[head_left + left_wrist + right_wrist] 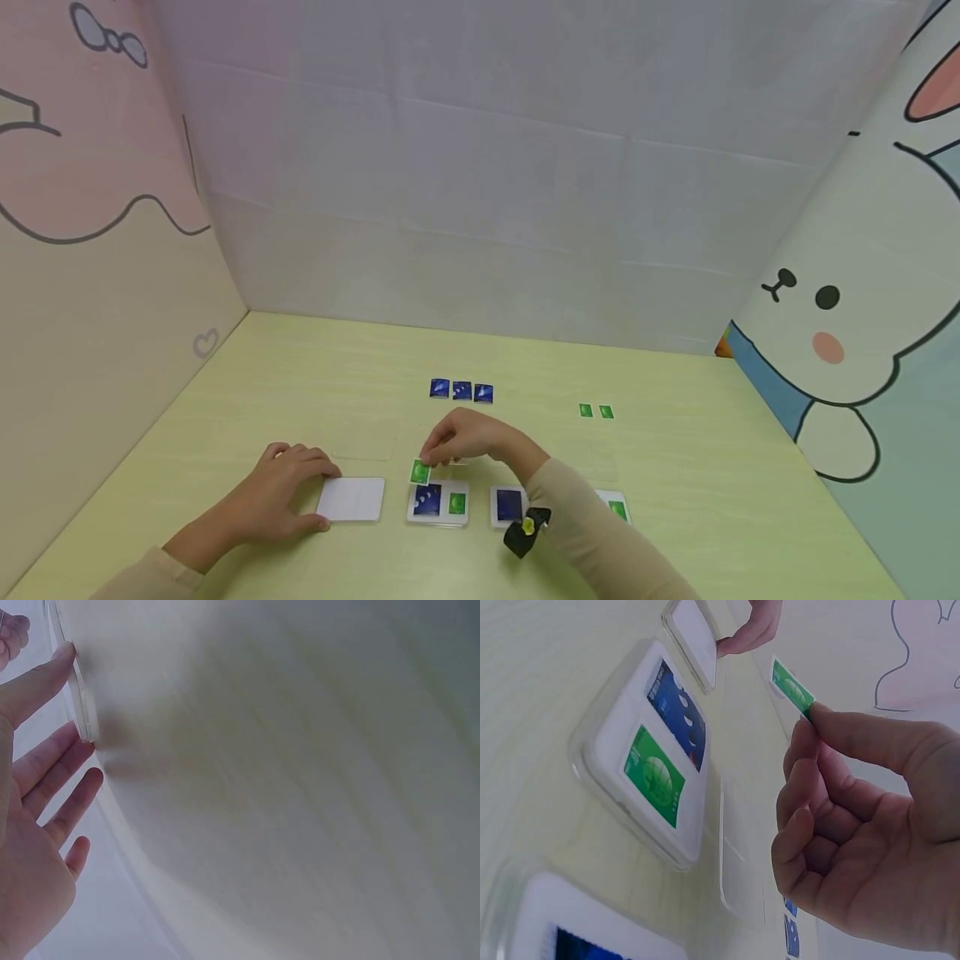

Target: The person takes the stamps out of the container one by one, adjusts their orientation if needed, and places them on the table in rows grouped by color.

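Observation:
Between thumb and index finger, my right hand [468, 435] pinches a small green picture card [791, 686] with a pale edge. In the head view it hangs at the upper left of a white panel [444, 493] bearing one blue and one green picture. My left hand [277, 492] holds the left side of a plain white panel [352, 500], thumb at the near edge and index finger at the far corner. In the left wrist view this panel [79, 697] shows edge-on, its other fingers [71, 806] spread loosely.
Further right lie another white panel with a dark blue picture [509, 505] and one with a green picture [617, 509], both partly behind my right arm. Three blue picture cards [462, 390] and two green ones [596, 411] lie farther back. Clear flat pieces [363, 442] lie behind the panels.

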`<control>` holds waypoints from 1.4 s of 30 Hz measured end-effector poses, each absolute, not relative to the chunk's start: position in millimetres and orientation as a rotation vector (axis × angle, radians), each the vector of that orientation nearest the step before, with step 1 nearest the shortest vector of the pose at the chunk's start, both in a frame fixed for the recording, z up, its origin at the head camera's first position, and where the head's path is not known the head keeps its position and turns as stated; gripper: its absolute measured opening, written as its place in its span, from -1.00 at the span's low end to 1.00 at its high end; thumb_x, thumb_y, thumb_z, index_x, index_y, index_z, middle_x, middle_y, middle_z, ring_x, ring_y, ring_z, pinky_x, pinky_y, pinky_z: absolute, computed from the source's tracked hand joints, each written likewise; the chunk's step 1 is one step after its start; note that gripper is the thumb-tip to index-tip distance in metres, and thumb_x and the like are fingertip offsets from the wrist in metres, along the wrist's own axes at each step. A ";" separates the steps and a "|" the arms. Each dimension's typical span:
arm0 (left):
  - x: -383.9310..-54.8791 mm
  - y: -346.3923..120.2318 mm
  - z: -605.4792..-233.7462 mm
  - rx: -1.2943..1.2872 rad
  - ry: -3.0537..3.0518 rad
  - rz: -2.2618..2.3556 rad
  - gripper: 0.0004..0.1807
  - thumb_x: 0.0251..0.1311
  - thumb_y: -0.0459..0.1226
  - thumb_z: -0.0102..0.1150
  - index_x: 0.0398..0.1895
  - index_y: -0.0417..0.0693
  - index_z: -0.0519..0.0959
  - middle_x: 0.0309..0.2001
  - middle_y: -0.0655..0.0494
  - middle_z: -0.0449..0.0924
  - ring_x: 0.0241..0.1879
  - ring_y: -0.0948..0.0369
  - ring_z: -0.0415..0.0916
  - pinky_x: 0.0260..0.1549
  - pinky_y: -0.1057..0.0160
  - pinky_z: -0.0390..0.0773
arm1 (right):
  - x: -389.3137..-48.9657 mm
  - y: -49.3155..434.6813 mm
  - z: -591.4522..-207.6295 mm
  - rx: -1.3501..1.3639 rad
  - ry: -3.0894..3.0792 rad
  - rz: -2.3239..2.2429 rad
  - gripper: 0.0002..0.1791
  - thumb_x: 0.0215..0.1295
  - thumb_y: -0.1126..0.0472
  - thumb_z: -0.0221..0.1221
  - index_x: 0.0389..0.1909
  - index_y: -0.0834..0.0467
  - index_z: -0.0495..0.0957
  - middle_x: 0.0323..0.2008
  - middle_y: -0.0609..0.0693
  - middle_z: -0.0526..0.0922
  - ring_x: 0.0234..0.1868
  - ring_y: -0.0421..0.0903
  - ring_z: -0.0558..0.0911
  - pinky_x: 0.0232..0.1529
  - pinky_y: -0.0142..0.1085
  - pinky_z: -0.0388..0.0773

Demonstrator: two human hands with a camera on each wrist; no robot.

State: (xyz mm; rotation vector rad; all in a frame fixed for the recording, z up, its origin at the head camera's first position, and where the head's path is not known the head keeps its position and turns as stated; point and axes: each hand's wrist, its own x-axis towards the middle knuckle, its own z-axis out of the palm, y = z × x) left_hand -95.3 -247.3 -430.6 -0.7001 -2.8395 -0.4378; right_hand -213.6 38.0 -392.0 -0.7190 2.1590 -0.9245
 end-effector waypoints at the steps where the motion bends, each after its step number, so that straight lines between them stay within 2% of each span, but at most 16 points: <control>1: -95.4 -247.3 -430.9 -0.699 -2.840 -0.439 -0.49 -0.29 0.04 0.51 -0.18 0.16 0.59 -0.14 0.33 0.60 -0.09 0.19 0.50 -0.03 -0.01 0.22 | -214.1 39.1 -392.0 -0.713 2.160 -0.924 -0.84 0.23 0.14 0.26 -0.30 0.14 0.71 -0.44 -0.09 0.65 -0.41 -0.16 0.48 -0.32 -0.31 0.45; 5: -96.7 -247.9 -432.5 -0.701 -2.843 -0.449 -0.48 -0.29 0.04 0.51 -0.18 0.17 0.59 -0.14 0.34 0.60 -0.09 0.20 0.50 -0.03 -0.02 0.22 | -215.9 43.9 -391.7 -0.697 2.167 -0.921 -0.84 0.23 0.15 0.26 -0.30 0.15 0.71 -0.45 -0.09 0.64 -0.42 -0.16 0.47 -0.34 -0.34 0.43; 13: -98.6 -248.8 -434.2 -0.707 -2.847 -0.451 -0.49 -0.28 0.06 0.50 -0.18 0.19 0.59 -0.15 0.36 0.60 -0.10 0.21 0.49 -0.04 -0.02 0.22 | -220.7 53.1 -392.6 -0.672 2.204 -0.905 -0.84 0.19 0.14 0.29 -0.32 0.14 0.73 -0.42 -0.06 0.69 -0.42 -0.19 0.51 -0.28 -0.30 0.53; 25: -97.9 -247.4 -433.2 -0.706 -2.837 -0.451 -0.49 -0.29 0.04 0.51 -0.18 0.16 0.59 -0.15 0.34 0.60 -0.09 0.20 0.49 -0.04 -0.01 0.22 | -228.0 68.8 -391.2 -0.642 2.241 -0.889 -0.83 0.18 0.11 0.30 -0.31 0.13 0.71 -0.42 -0.08 0.69 -0.39 -0.16 0.53 -0.23 -0.27 0.56; 42: -96.2 -246.7 -433.7 -0.686 -2.843 -0.444 -0.48 -0.29 0.04 0.50 -0.18 0.15 0.59 -0.13 0.31 0.61 -0.07 0.18 0.50 -0.03 -0.01 0.21 | -238.7 91.6 -388.1 -0.626 2.237 -0.886 -0.82 0.20 0.13 0.27 -0.30 0.16 0.70 -0.39 -0.08 0.70 -0.38 -0.18 0.51 -0.30 -0.36 0.49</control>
